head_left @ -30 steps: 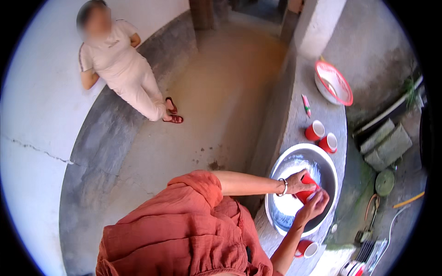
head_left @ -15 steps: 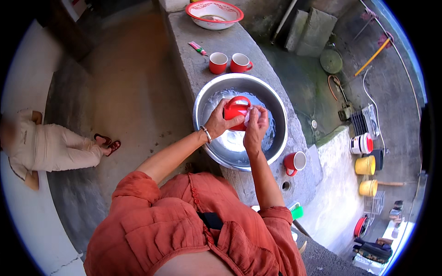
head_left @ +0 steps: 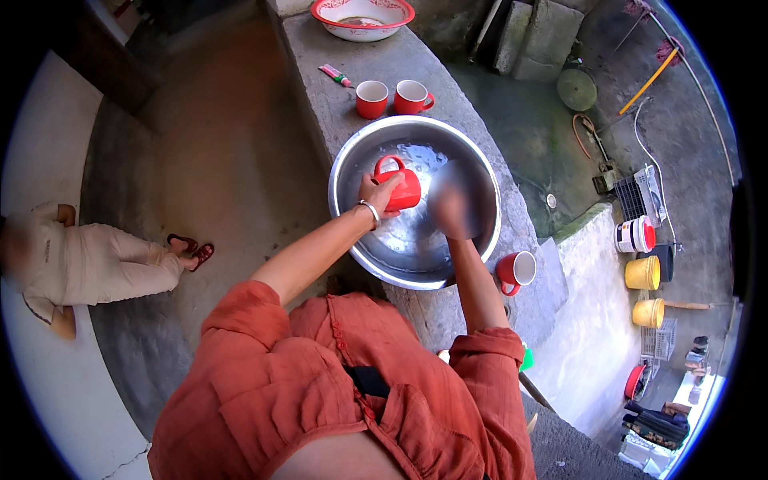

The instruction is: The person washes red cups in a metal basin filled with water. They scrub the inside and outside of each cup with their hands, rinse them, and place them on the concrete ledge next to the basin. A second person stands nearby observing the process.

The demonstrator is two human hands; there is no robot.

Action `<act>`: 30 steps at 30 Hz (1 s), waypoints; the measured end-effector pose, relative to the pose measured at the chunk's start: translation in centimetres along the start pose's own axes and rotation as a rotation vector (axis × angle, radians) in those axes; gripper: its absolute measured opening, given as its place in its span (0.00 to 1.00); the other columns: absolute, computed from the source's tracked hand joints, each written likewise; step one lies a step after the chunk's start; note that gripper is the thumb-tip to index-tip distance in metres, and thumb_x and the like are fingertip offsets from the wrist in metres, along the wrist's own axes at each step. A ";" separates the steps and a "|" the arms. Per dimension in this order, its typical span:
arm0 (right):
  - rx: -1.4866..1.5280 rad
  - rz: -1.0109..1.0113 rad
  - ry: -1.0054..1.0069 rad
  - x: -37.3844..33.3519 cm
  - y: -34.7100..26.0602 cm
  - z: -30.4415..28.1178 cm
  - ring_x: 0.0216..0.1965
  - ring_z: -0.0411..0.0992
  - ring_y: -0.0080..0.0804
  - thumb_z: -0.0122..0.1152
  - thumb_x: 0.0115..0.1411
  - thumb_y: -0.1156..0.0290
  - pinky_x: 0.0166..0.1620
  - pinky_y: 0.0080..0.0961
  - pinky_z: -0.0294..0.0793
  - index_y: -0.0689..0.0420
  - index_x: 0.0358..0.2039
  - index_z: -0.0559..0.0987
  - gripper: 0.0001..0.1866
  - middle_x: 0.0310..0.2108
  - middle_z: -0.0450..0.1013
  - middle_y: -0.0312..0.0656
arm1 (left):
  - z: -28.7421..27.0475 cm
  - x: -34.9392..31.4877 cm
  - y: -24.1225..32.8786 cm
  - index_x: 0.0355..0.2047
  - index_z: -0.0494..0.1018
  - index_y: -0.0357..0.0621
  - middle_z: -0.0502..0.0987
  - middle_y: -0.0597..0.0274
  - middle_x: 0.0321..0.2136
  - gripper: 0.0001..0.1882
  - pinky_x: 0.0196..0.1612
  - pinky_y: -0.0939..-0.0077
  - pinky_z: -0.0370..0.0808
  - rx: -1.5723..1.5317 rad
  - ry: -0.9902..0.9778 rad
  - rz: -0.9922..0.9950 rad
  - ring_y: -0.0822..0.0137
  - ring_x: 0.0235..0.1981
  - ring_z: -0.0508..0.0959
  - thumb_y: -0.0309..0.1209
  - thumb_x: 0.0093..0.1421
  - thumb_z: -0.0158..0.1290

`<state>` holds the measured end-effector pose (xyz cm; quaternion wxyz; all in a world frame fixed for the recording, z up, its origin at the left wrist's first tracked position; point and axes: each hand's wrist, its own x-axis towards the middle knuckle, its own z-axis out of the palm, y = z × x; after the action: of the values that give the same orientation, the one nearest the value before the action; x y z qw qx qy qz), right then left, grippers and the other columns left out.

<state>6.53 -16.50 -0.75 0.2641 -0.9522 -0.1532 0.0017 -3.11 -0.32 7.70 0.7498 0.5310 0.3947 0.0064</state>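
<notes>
A red mug (head_left: 408, 193) is in the grip of my left hand (head_left: 379, 196), tilted on its side with its handle toward the far side. The hand holds it over a wide steel basin (head_left: 342, 240) with some water in it. My right hand (head_left: 453, 213) is over the right part of the same basin, apart from the mug. Its fingers are smeared, so whatever they hold is hidden. Beyond the basin stand two more red mugs with white insides, one on the left (head_left: 371, 101) and one on the right (head_left: 410, 99). Another red mug (head_left: 509, 274) lies tipped at the near right.
The basin sits on a concrete ledge (head_left: 320, 76). A pink and green tube (head_left: 334, 75) and a red-rimmed enamel basin (head_left: 320, 18) are farther back. Yellow buckets (head_left: 640, 274) stand below on the right. A person (head_left: 104, 260) in pale clothes is at the left.
My right hand has come away from the mug and moved right and down; the pale cloth it held no longer shows. My left hand still holds the mug, now a little lower.
</notes>
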 end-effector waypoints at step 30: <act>1.156 0.050 -0.356 -6.6 -11.7 -8.6 0.44 0.66 0.21 0.49 0.62 0.65 0.46 0.20 0.66 0.61 0.49 0.69 0.18 0.44 0.70 0.35 | -2.4 0.3 2.6 0.47 0.66 0.43 0.71 0.61 0.42 0.27 0.45 0.72 0.69 0.136 -0.541 0.300 0.70 0.42 0.72 0.49 0.53 0.53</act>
<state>-2.47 -13.24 12.05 0.7090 -0.6428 -0.1467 0.2502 -3.22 2.85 9.34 0.7812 0.6145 0.0978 -0.0510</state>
